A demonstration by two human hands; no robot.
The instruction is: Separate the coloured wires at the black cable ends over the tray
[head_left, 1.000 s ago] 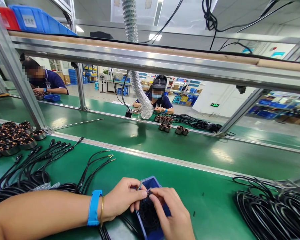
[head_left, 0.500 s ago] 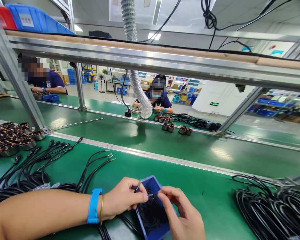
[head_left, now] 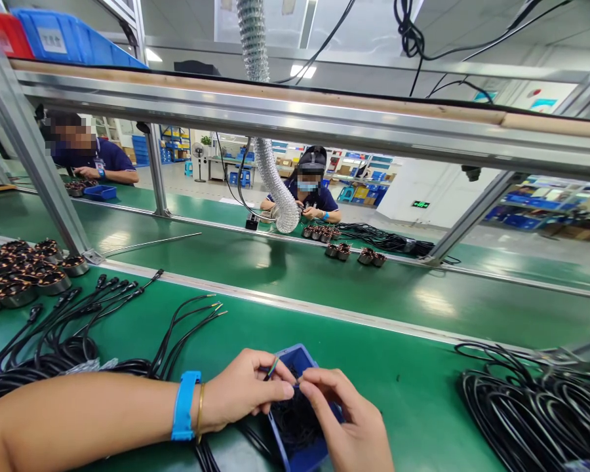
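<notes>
My left hand (head_left: pixel 255 387), with a blue band and a thin bangle on its wrist, is closed in a pinch on thin coloured wires (head_left: pixel 272 367) at a cable end. The fingertips of my right hand (head_left: pixel 337 410) are pinched together, almost touching the left fingertips at the wire ends. What they hold is too small and hidden to make out. Below both hands stands a blue bin (head_left: pixel 295 357) with many small black pieces (head_left: pixel 295 426) that look like short tubing. My right hand covers part of the bin.
Black cables (head_left: pixel 73 347) with connectors lie at left, beside copper-wound stators (head_left: pixel 19 275). Coiled black cables (head_left: pixel 526 406) lie at right. Paired stators (head_left: pixel 372 257) sit on the green belt (head_left: pixel 216 255) beyond the rail. Two co-workers sit across, and a flexible duct (head_left: pixel 270 177) hangs down.
My right hand has moved left, closing the gap to my left fingertips. The left hand has hardly moved. The paired stators on the belt have shifted right, and the co-workers' hands have moved.
</notes>
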